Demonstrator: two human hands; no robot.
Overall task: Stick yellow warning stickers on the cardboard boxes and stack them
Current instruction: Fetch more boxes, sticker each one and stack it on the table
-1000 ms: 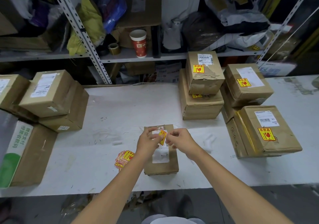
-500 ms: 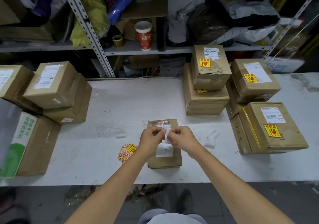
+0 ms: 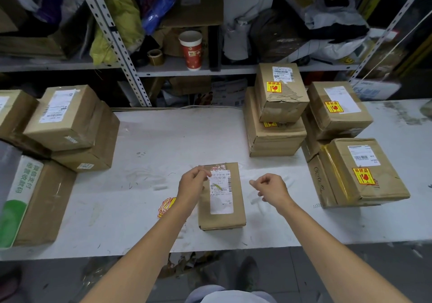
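The hands, joined over the box earlier, are now parted. A small brown cardboard box (image 3: 221,197) with a white label is set at the table's (image 3: 145,144) 6 o'clock edge. The left hand (image 3: 193,183) is curled at the box's 10 o'clock corner, its pinch unclear; the right hand (image 3: 271,187) is loosely curled, apparently empty. The sticker stack (image 3: 166,205) is partly hidden.

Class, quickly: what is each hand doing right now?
Left hand: fingers pinched over the small box; what they hold cannot be told.
Right hand: loosely curled, apparently holding nothing.
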